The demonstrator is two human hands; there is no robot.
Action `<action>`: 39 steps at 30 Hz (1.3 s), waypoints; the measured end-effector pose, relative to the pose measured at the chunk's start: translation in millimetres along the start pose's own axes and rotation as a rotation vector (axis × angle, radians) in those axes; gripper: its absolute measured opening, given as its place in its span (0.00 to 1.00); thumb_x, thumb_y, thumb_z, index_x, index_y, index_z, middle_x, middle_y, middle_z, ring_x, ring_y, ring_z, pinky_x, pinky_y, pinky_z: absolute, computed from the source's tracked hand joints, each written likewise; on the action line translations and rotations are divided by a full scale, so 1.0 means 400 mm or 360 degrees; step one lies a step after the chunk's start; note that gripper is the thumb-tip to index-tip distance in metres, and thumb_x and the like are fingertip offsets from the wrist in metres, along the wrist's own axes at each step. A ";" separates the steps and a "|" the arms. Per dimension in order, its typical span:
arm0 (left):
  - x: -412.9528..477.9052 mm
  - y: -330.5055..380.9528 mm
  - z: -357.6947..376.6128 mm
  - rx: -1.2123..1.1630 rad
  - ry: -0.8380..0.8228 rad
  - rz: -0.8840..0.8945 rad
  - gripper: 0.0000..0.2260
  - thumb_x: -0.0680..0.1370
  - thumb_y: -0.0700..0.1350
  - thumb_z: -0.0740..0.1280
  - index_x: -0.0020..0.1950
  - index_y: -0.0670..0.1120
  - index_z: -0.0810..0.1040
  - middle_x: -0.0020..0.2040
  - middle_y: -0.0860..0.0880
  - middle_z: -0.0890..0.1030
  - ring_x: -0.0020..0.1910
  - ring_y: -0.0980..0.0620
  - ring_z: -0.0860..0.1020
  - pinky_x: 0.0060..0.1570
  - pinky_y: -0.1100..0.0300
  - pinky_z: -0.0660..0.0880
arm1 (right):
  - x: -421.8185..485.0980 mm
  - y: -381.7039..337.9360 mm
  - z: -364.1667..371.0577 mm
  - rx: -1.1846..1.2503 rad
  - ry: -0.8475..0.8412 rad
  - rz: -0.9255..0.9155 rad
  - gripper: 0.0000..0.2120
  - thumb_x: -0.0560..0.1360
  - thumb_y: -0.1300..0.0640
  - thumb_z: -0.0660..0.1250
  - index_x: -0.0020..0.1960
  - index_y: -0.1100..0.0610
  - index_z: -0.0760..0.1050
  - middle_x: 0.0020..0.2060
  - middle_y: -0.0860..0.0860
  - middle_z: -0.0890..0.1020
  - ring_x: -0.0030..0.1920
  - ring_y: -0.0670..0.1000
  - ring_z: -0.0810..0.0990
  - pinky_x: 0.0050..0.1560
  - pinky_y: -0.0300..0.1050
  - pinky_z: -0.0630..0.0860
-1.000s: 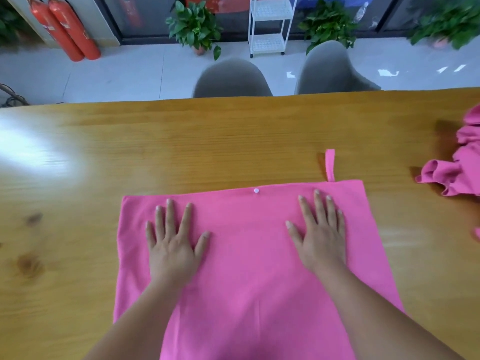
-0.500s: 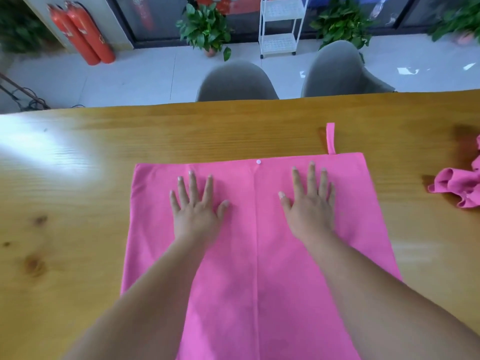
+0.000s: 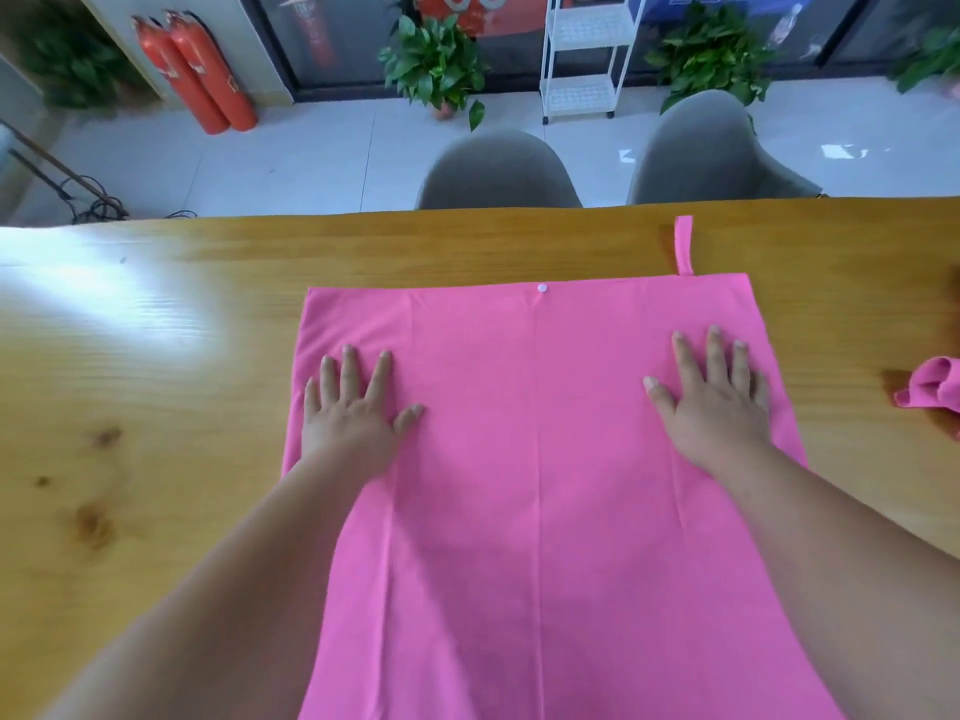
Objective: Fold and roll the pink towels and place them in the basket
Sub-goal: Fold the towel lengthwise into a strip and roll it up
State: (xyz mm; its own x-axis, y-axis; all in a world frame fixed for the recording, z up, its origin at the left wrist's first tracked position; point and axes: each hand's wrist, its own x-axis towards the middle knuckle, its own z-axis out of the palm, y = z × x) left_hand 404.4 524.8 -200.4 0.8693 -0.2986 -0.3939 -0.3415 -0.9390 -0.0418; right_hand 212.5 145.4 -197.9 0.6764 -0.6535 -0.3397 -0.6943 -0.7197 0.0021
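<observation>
1. two hands lie flat on one pink towel [image 3: 519,459], which is spread on the wooden counter [image 3: 156,381] in front of the person.
2. the left hand [image 3: 353,418] rests palm down near the left edge of the towel, with fingers straight and a little spread; it holds nothing.
3. the right hand [image 3: 714,407] rests palm down near the right edge, also with straight, spread fingers and nothing gripped.
4. the hands are well apart, one on each side of a straight crease that runs down the middle of the towel.
5. the far edge of the towel is straight; a small white button [image 3: 542,288] sits on it at the top of the crease, and a narrow hanging loop [image 3: 684,244] sticks out near the far right corner onto the counter.
6. the near part of the towel goes out of the picture at the bottom, between the two forearms.
7. a second pink towel [image 3: 935,389] lies crumpled on the counter at the right border, apart from the flat one and only partly in view.
8. behind the counter stand two grey chairs [image 3: 498,171]; farther back on the floor are two red fire extinguishers [image 3: 197,75], a potted plant [image 3: 436,65] and a white rack [image 3: 587,54].
</observation>
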 end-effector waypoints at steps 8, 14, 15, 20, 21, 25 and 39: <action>-0.177 0.163 0.073 -0.0148 0.0208 0.0436 0.35 0.82 0.72 0.48 0.86 0.60 0.45 0.87 0.50 0.41 0.85 0.44 0.38 0.82 0.37 0.47 | -0.228 -0.108 0.097 -0.0002 0.0136 -0.0365 0.35 0.82 0.30 0.44 0.86 0.42 0.49 0.86 0.51 0.46 0.85 0.59 0.44 0.82 0.65 0.49; -0.174 -0.045 0.110 -0.0049 0.0197 0.0345 0.36 0.82 0.73 0.48 0.86 0.60 0.45 0.87 0.51 0.41 0.85 0.45 0.38 0.83 0.41 0.47 | -0.178 0.073 0.091 -0.0019 0.0098 -0.0063 0.38 0.80 0.27 0.41 0.86 0.43 0.46 0.86 0.52 0.46 0.85 0.59 0.43 0.82 0.65 0.50; -0.142 -0.035 0.098 -0.0035 0.0191 0.0334 0.36 0.81 0.74 0.46 0.86 0.61 0.43 0.87 0.50 0.40 0.85 0.45 0.36 0.83 0.42 0.45 | -0.142 0.068 0.081 -0.0021 0.0089 -0.0079 0.39 0.80 0.26 0.39 0.86 0.42 0.43 0.86 0.52 0.43 0.85 0.59 0.41 0.82 0.65 0.49; 0.022 0.059 -0.039 0.0135 0.0031 0.0176 0.34 0.83 0.69 0.41 0.85 0.57 0.35 0.85 0.46 0.35 0.84 0.38 0.35 0.83 0.40 0.42 | 0.018 0.000 -0.024 -0.0031 -0.0067 0.0004 0.37 0.81 0.28 0.42 0.85 0.42 0.39 0.85 0.52 0.37 0.84 0.60 0.38 0.82 0.67 0.46; 0.028 0.090 -0.058 0.0163 0.0034 0.0166 0.34 0.83 0.68 0.42 0.85 0.56 0.36 0.85 0.45 0.35 0.83 0.37 0.35 0.83 0.39 0.42 | 0.020 -0.034 -0.038 -0.0030 -0.0061 -0.0013 0.36 0.82 0.30 0.43 0.85 0.42 0.40 0.85 0.52 0.38 0.84 0.61 0.38 0.82 0.68 0.46; -0.087 0.172 0.019 -0.0069 0.0153 0.0442 0.33 0.83 0.69 0.45 0.86 0.59 0.42 0.86 0.49 0.39 0.85 0.42 0.36 0.82 0.38 0.45 | -0.137 -0.135 0.033 -0.0001 0.0059 -0.0418 0.34 0.83 0.30 0.42 0.86 0.41 0.43 0.85 0.52 0.41 0.84 0.60 0.39 0.83 0.65 0.45; 0.004 0.038 -0.013 0.0041 0.0027 0.0156 0.36 0.82 0.70 0.47 0.86 0.58 0.38 0.86 0.43 0.37 0.84 0.37 0.38 0.83 0.38 0.46 | -0.055 -0.020 0.037 0.0002 0.0052 -0.0092 0.37 0.81 0.28 0.40 0.86 0.42 0.41 0.85 0.52 0.37 0.84 0.60 0.39 0.82 0.68 0.46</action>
State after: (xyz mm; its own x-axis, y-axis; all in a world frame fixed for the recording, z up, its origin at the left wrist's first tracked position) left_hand 402.4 509.3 -197.1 0.8371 -0.3920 -0.3816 -0.4342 -0.9004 -0.0277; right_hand 199.4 169.0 -204.4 0.7231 -0.6179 -0.3087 -0.6539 -0.7564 -0.0177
